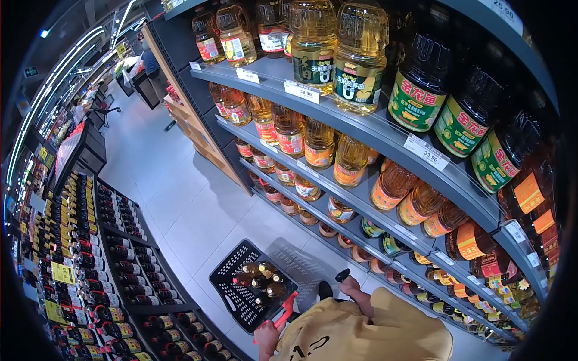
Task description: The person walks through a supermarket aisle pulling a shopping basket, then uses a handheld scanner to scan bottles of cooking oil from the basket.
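Note:
My left hand [267, 337] is closed around the red handle [285, 311] of a black shopping basket [233, 298]. Several bottles [276, 289] with dark and gold caps stand or lean together inside the basket. Lower centre, my right hand [350, 287] hangs beside my yellow shirt, its fingers curled. A small dark object [343, 275] with a pale edge shows at those fingers; its kind is unclear. To the right, the oil shelf [289, 157] carries large bottles, among them a green-labelled bottle [415, 96] and a clear golden oil bottle [361, 60].
On the left, another shelf [129, 234] holds rows of dark sauce bottles. A tiled aisle [180, 186] runs between the shelves. A wooden end rack [195, 129] stands farther along. Beyond it, a person in dark clothing [150, 63] is beside the display stands.

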Demonstrator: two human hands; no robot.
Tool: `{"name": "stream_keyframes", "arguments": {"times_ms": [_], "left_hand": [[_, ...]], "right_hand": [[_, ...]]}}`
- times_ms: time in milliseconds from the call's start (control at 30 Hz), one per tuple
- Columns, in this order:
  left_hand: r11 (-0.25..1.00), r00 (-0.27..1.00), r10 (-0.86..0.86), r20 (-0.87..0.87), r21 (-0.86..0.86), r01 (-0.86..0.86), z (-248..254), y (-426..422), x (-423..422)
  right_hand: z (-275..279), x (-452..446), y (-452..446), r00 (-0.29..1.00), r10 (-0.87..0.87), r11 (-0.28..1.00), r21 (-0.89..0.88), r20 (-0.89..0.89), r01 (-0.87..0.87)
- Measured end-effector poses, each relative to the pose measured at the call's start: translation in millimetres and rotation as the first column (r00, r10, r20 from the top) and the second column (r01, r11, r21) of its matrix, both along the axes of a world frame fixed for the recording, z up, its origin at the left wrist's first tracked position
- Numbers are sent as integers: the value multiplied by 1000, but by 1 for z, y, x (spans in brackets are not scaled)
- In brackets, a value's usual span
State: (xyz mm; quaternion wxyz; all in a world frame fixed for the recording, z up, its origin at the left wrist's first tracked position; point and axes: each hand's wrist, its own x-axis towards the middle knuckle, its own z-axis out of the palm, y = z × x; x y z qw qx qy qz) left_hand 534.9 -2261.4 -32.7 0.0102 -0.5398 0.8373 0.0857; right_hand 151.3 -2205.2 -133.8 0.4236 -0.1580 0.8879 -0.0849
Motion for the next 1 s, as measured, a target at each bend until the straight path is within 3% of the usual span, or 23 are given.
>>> {"name": "stream_keyframes", "arguments": {"times_ms": [267, 567, 767, 1000], "left_hand": [[999, 1000, 11, 20, -42, -10, -17, 3, 5], [999, 999, 37, -6, 23, -36, -12, 2, 3], [997, 1000, 20, 7, 72, -21, 7, 0, -3], [997, 999, 32, 31, -68, -29, -11, 8, -1]], "right_hand": [[-7, -10, 4, 997, 10, 1000, -28, 72, -8], [-20, -12, 1, 994, 51, 999, -22, 100, -49], [-1, -5, 0, 997, 38, 998, -50, 71, -35], [-18, -5, 7, 992, 38, 999, 29, 122, -42]]}}
